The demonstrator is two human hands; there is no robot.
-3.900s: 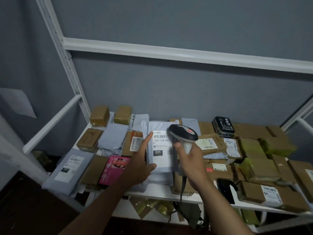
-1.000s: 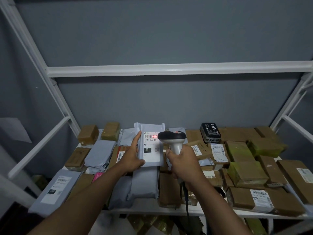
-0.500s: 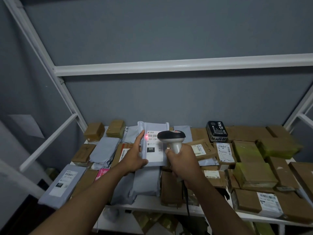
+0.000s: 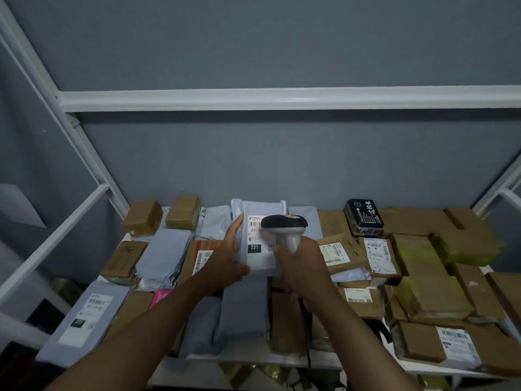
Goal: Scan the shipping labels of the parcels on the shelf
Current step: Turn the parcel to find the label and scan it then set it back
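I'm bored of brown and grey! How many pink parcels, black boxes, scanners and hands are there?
Pink parcel: 1
Black box: 1
Scanner: 1
Hands: 2, left hand holding grey parcel, right hand gripping scanner
Total: 5

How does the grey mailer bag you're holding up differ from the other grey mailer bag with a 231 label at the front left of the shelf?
The held grey plastic mailer bag is propped nearly upright by the left hand, with the grey-and-black handheld scanner covering part of its white label. The front-left grey mailer bag lies flat at the shelf's corner, untouched, its label fully exposed. Both are grey bags bearing white labels with a black 231 box.
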